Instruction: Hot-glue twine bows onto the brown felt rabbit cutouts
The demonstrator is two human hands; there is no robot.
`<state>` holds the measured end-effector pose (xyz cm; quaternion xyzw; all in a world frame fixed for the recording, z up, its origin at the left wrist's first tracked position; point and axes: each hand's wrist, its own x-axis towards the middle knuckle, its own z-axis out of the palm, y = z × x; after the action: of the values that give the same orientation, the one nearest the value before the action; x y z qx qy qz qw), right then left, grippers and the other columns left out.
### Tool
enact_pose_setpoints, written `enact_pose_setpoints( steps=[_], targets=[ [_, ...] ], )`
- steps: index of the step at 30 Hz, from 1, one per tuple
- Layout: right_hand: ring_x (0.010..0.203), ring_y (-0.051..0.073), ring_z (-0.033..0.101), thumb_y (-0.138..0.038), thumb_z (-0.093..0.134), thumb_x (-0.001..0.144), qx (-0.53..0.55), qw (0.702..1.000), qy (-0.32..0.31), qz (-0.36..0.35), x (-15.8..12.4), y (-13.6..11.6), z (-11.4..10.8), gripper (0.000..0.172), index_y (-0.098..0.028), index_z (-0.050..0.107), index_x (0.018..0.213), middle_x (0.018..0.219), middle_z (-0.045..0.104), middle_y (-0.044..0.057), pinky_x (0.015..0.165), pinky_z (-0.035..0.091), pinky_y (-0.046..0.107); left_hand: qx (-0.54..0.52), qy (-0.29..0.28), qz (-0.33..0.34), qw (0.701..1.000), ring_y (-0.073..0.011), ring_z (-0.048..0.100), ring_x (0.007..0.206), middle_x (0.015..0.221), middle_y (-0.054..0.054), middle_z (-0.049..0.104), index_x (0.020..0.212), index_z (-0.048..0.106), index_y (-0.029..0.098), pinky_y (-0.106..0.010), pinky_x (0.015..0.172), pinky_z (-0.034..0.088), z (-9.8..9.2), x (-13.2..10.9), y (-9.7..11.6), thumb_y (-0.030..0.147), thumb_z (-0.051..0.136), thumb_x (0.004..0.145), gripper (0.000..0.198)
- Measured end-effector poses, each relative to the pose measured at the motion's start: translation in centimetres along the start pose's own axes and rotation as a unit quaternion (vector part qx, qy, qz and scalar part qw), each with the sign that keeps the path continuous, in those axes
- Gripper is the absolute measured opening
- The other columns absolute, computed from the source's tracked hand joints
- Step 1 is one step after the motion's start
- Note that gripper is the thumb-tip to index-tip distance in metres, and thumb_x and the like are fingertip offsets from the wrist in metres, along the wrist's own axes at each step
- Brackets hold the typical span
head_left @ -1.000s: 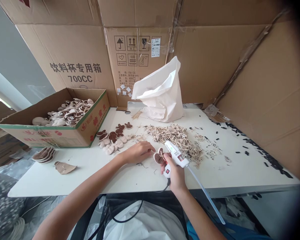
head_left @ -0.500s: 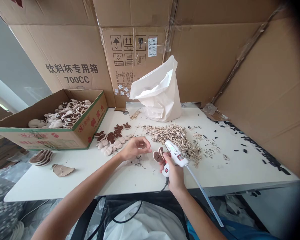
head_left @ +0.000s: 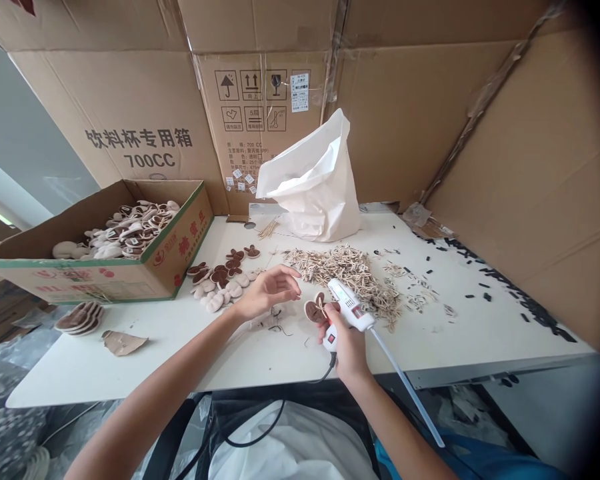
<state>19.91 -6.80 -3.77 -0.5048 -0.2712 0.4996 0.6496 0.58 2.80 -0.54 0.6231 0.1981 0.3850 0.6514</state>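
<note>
From here I see a tall cardboard backdrop (head_left: 420,113) behind a white table (head_left: 105,377), with an open carton (head_left: 80,280) at the table's far left, full of brown-and-cream shaped pieces. A white paper sack (head_left: 313,193) stands against the cardboard, and in front of it lies a heap of pale tan strips (head_left: 335,273). Black scraps (head_left: 525,310) are scattered along the right edge of the table, and a small group of loose shaped pieces (head_left: 215,283) lies left of the hands.

The biggest change from my last look is the left hand (head_left: 270,291): it has lifted and drawn back, no longer close over the work. Its fingers (head_left: 287,273) are spread wide and hold nothing.

The right hand (head_left: 343,343) stays closed around the grip of a white hot glue gun (head_left: 350,308), with a long clear glue stick (head_left: 407,387) running out behind it and a black cable (head_left: 330,370) trailing down. A small brown-and-cream piece (head_left: 314,312) sits just beside the gun, against the right hand's fingers and apart from the left hand; I cannot tell whether those fingers pinch it
</note>
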Motion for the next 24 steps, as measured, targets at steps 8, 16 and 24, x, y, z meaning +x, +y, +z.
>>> enact_pose_setpoints(
  steps=[8, 16, 24],
  targets=[
    [0.039, 0.013, 0.055, -0.05, 0.087, 0.074, -0.012, 1.0, -0.001, 0.003, 0.13, -0.01, -0.06, 0.039, -0.02, 0.065, 0.087, 0.059, 0.069, 0.0, 0.039, 0.043, 0.023, 0.01, 0.002, -0.011, 1.0, -0.0163, 0.069, 0.093, 0.106, -0.011, 0.072, 0.121, 0.066, 0.016, -0.032, 0.086, 0.057, 0.02, -0.02, 0.28, 0.021, 0.083, 0.086, 0.04],
    [0.038, 0.013, 0.055, -0.051, 0.086, 0.075, -0.015, 1.0, -0.001, -0.006, 0.25, 0.1, -0.12, 0.038, -0.02, 0.065, 0.084, 0.059, 0.069, -0.001, 0.039, 0.042, 0.023, 0.012, 0.016, -0.029, 0.999, -0.0186, 0.073, 0.093, 0.099, -0.01, 0.075, 0.106, 0.072, 0.013, -0.035, 0.089, 0.058, 0.01, -0.03, 0.19, 0.028, 0.085, 0.085, 0.029],
    [0.038, 0.012, 0.056, -0.05, 0.085, 0.076, -0.022, 1.0, -0.009, -0.019, 0.3, 0.09, -0.13, 0.037, -0.02, 0.064, 0.083, 0.059, 0.069, -0.001, 0.039, 0.041, 0.022, 0.081, 0.063, -0.033, 0.994, -0.0135, 0.069, 0.078, 0.096, -0.009, 0.074, 0.105, 0.077, 0.012, -0.029, 0.077, 0.059, -0.48, 0.24, -0.29, 0.038, 0.085, 0.084, 0.034]
  ],
)
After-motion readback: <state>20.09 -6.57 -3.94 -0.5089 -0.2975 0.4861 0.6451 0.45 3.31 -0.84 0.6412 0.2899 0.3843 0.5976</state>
